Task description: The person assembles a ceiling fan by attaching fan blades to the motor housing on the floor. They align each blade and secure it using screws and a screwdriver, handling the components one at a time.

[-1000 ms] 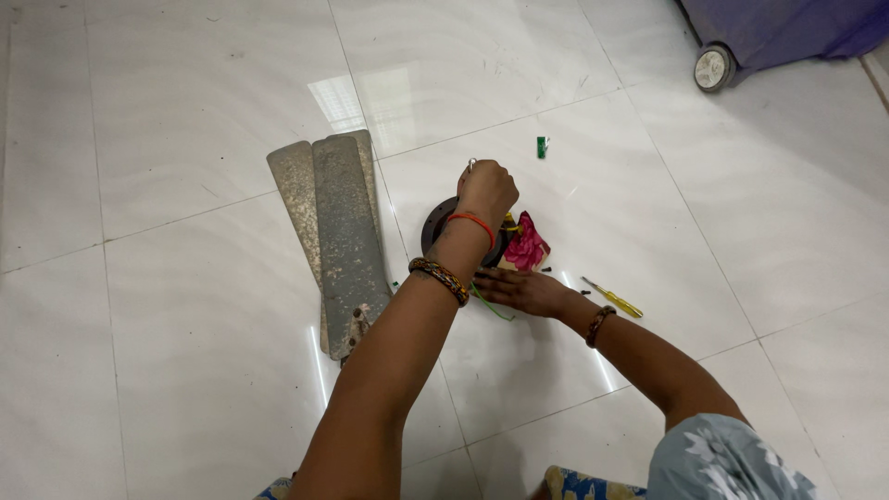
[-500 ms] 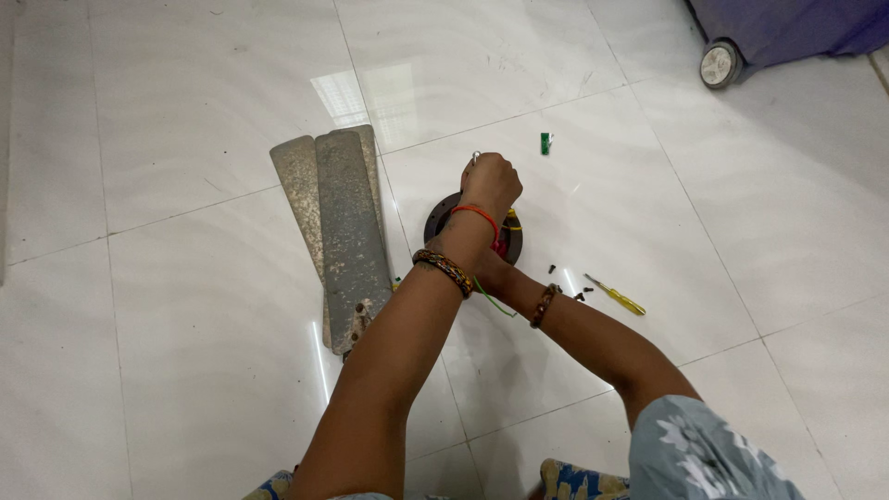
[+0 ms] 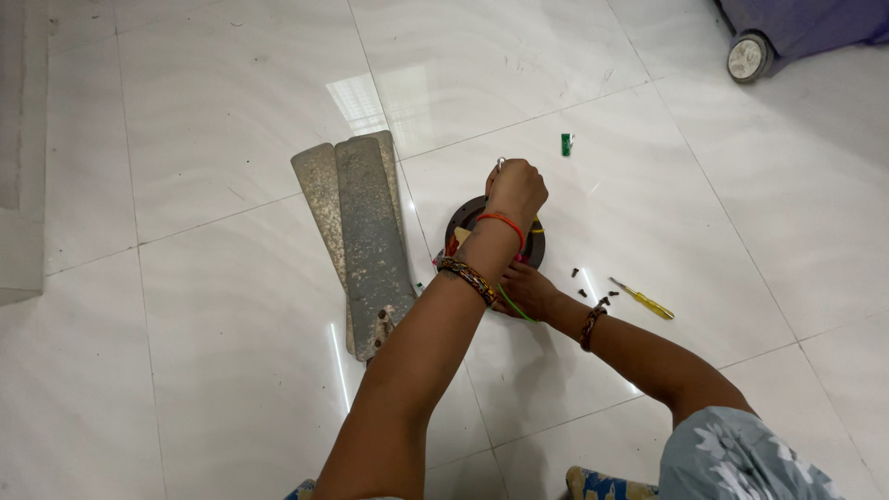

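Head view, looking down at a glossy white tiled floor (image 3: 231, 370). A round dark motor housing (image 3: 468, 218) lies flat on the floor at mid-frame, largely covered by the person's forearms; coloured wires show at its edge. Left hand (image 3: 517, 190) sits above the housing, grip clenched in a fist around a thin metal tool (image 3: 500, 164), only the tip of which shows above the knuckles; what kind of tool cannot be told. Orange thread at the left wrist, beaded bangle further down the forearm. Right hand (image 3: 528, 289) rests against the near rim of the housing, fingers tucked under the left forearm; whether its grip is clenched or released cannot be told. A thin green wire (image 3: 511, 304) runs across by the right hand. Just left of the housing, a stack of dusty grey fan blades (image 3: 366, 231) lies flat, long axis running away from the person. Right of the housing: several small dark screws (image 3: 583, 293) scattered on the floor, then a yellow-handled screwdriver (image 3: 644, 300) lying apart from both hands. Small green piece (image 3: 566, 143) beyond the housing. A caster wheel (image 3: 748, 57) under a purple object at top right.
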